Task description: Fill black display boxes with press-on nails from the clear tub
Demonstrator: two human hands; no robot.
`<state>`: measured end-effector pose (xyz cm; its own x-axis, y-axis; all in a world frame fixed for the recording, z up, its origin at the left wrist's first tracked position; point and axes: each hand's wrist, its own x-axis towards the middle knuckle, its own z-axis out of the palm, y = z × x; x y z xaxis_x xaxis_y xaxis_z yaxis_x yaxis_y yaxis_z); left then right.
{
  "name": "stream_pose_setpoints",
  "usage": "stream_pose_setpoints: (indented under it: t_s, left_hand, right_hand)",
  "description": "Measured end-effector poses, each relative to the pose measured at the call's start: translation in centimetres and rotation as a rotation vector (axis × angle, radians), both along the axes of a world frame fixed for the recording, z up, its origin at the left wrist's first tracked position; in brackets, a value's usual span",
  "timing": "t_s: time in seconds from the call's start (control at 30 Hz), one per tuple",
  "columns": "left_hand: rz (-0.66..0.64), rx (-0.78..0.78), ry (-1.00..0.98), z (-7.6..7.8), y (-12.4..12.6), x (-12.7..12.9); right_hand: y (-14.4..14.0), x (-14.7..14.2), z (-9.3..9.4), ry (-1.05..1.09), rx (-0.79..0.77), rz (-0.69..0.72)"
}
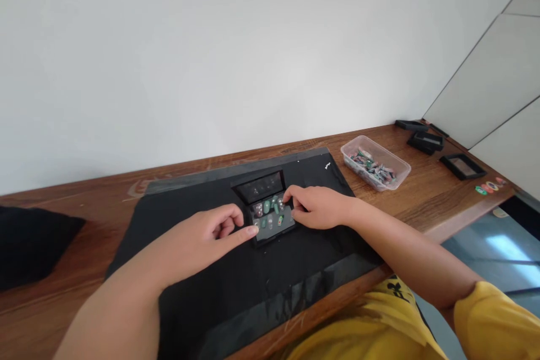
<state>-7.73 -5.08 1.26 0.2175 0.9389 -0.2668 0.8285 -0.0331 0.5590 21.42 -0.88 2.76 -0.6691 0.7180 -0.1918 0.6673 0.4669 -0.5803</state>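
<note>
A small black case (274,232) lies with its lid (259,187) raised at the back. On its grey insert sit several press-on nails (266,206), green and clear with decoration, in two rows. My left hand (206,230) is at the case's left side, its thumb stretched out onto the left edge and its fingers curled apart from the thumb. At the right side is my right hand (318,206), the index fingertip at the rightmost nail of the back row. Its thumb rests by the right edge, with a gap between thumb and index.
Under the case is a black mat (236,287) on a wooden table (405,208). A clear plastic tub (375,162) holds many small packets. Farther right are black frame-like boxes (463,166) and small colourful round pieces (489,187). Black cloth-like material (34,244) lies left. A white wall stands behind.
</note>
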Motion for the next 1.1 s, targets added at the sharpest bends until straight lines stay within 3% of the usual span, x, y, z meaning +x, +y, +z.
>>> stream_pose_setpoints:
  t_s: [0.27, 0.5, 0.67, 0.83, 1.1]
  left_hand:
    - [0.005, -0.018, 0.008, -0.2, 0.1, 0.1]
    - [0.031, 0.1, -0.012, -0.6, 0.7, 0.1]
    - [0.053, 0.148, 0.0, -0.6, 0.9, 0.5]
    - [0.054, 0.094, -0.023, 0.1, 0.7, 1.2]
    - [0.026, 0.077, 0.004, 0.1, 0.6, 1.7]
  right_hand:
    - [0.2, 0.7, -0.2, 0.027, 0.025, 0.015]
    - [-0.1, 0.9, -0.3, 0.089, 0.147, -0.081]
    - [-0.1, 0.6, -1.1, 0.132, 0.202, -0.008]
    - [0.0, 0.0, -1.2, 0.078, 0.254, 0.057]
    - [0.2, 0.1, -1.1, 0.021, 0.269, 0.059]
